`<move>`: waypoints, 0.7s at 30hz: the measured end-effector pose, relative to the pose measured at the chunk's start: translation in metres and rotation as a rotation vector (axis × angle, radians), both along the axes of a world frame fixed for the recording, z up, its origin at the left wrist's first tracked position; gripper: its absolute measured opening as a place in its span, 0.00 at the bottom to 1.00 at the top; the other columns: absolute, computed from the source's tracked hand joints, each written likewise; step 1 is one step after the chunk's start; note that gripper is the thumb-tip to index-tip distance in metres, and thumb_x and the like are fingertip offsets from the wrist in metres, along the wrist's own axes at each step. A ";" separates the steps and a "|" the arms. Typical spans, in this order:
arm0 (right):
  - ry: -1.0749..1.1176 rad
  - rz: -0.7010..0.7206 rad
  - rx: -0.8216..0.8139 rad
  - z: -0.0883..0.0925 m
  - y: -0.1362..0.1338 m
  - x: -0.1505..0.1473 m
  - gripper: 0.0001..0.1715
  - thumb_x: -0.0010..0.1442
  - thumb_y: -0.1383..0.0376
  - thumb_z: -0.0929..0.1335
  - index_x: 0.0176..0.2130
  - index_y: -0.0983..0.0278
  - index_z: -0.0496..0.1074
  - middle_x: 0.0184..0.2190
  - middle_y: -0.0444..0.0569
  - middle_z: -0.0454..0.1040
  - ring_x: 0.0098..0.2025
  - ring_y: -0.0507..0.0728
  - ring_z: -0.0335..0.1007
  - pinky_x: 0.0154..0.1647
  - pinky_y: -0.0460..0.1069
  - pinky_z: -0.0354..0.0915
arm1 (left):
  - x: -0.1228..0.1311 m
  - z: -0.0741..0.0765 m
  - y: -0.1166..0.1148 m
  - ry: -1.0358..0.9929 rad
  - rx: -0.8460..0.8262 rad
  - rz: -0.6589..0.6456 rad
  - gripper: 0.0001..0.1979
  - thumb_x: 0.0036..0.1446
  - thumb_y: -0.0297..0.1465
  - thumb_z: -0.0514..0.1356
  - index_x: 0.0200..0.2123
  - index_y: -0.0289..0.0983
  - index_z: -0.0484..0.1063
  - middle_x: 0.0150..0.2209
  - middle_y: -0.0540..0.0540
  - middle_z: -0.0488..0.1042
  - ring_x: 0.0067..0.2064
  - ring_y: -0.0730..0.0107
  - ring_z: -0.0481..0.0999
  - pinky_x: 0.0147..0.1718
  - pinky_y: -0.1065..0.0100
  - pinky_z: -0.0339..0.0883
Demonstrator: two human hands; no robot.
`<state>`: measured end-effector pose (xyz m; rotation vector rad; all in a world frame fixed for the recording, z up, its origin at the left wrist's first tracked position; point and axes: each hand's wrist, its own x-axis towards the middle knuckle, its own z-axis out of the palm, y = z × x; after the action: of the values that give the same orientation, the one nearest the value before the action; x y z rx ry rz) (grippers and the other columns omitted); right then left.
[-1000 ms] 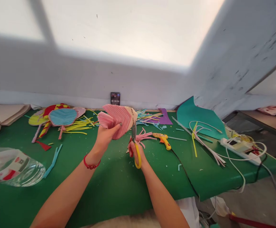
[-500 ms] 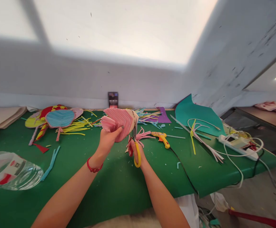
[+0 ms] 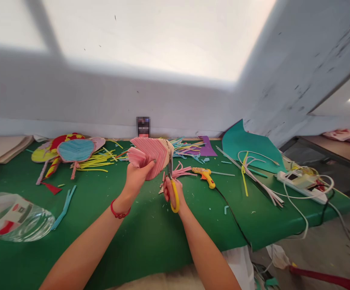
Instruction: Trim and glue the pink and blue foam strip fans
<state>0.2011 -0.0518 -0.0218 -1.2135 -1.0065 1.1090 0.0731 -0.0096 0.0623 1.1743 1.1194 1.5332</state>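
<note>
My left hand (image 3: 136, 175) grips a pink woven fan-shaped piece (image 3: 151, 155) from below and holds it up over the green table (image 3: 151, 233). A red cord sits on that wrist. My right hand (image 3: 172, 190) is closed in the yellow handles of a pair of scissors (image 3: 173, 187), whose blades point up along the right edge of the pink piece. Pink strip offcuts (image 3: 184, 171) lie on the table just behind the scissors.
An orange glue gun (image 3: 205, 175) with a black cord lies right of my hands. Finished coloured fans (image 3: 72, 150), loose strips, a teal sheet (image 3: 247, 147) and a power strip (image 3: 301, 183) with cables sit further out. A clear plastic bottle (image 3: 15, 217) lies at left.
My hands and the pink piece have sunk slightly lower over the second; the scissors stay at the piece's right edge. Otherwise nothing has shifted.
</note>
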 end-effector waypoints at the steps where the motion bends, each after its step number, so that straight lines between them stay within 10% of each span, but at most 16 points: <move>1: -0.006 0.003 0.006 0.001 0.000 0.000 0.31 0.51 0.37 0.64 0.26 0.62 0.61 0.14 0.35 0.58 0.10 0.45 0.52 0.08 0.41 0.51 | 0.000 0.000 0.000 0.000 0.003 0.000 0.19 0.39 0.35 0.69 0.36 0.32 0.76 0.38 0.43 0.78 0.39 0.63 0.76 0.41 0.64 0.69; 21: -0.036 0.004 0.009 0.007 -0.002 0.002 0.30 0.47 0.38 0.67 0.25 0.61 0.59 0.12 0.34 0.55 0.10 0.45 0.49 0.08 0.42 0.49 | -0.005 0.007 0.001 -0.016 -0.015 -0.011 0.20 0.37 0.34 0.70 0.35 0.33 0.76 0.38 0.43 0.78 0.39 0.63 0.76 0.41 0.66 0.69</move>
<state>0.2035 -0.0536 -0.0144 -1.2290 -1.0407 1.0878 0.0677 -0.0091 0.0691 1.1540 1.1101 1.5209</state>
